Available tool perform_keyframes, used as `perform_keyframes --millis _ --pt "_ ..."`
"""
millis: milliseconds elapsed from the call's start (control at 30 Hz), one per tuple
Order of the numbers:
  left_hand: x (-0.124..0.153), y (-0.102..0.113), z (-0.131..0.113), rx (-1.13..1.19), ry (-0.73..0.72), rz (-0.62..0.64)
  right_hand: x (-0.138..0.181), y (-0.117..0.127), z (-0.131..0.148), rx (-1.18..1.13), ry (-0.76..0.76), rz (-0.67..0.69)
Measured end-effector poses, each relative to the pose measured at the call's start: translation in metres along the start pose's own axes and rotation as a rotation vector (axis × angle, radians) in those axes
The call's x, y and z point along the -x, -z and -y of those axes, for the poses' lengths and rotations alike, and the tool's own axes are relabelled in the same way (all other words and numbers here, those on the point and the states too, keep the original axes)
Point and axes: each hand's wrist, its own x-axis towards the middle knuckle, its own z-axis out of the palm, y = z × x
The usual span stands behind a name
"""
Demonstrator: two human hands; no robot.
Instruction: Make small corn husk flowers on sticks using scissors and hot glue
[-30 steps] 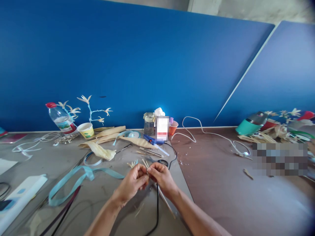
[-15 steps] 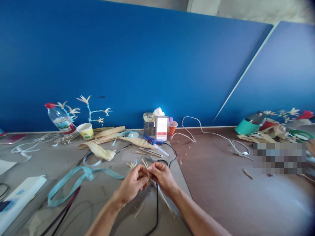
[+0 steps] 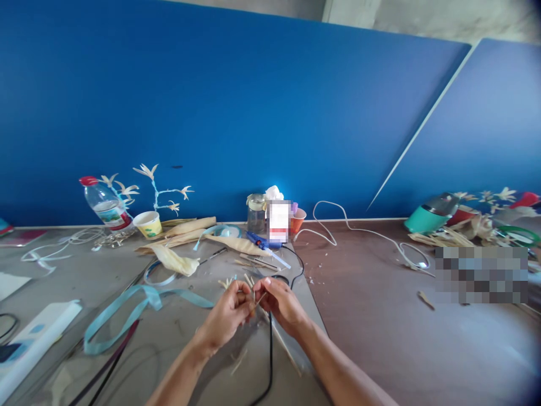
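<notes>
My left hand [image 3: 228, 313] is closed in a pinch above the grey table, holding narrow pale dried-husk strips [image 3: 248, 279] whose tips stick up past the fingers. Close beside it, my right hand [image 3: 282, 304] has its fingers curled around a thin strip end [image 3: 261, 299] that runs between the two hands. The fingers hide how the strips meet. Just beyond my left hand lies a small husk flower [image 3: 224, 283], partly covered. Under my right wrist, a longer thin stalk [image 3: 285, 347] rests on the table near a black cable [image 3: 270, 361].
Behind are a blue glue gun [image 3: 260, 241], dried corn husks [image 3: 180, 259], a glass jar [image 3: 256, 214] and a paper cup [image 3: 147, 225]. Blue ribbon [image 3: 114, 338] and a power strip [image 3: 40, 338] lie left. At right are a white cable [image 3: 376, 230] and a green bottle [image 3: 429, 214].
My right hand has turned and its fingers have loosened slightly from my left fingertips, showing a strip end between the hands. My left hand stays nearly in place.
</notes>
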Motion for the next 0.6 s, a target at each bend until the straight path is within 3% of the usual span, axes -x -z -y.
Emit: perform_keyframes --millis 133,300,500,600 --pt "0.001 0.002 -0.002 0.029 -0.052 -0.044 0.004 -0.002 0.006 -0.071 -0.029 0.047" --pt "0.002 0.001 -0.005 0.019 -0.055 -0.014 0.005 -0.004 0.007 -0.051 -0.111 0.159" --pt "0.001 0.000 0.001 -0.041 -0.056 -0.007 0.001 -0.005 0.003 -0.086 -0.096 0.038" --pt "0.001 0.000 0.005 -0.077 -0.065 -0.009 0.001 -0.005 0.004 -0.068 -0.116 0.041"
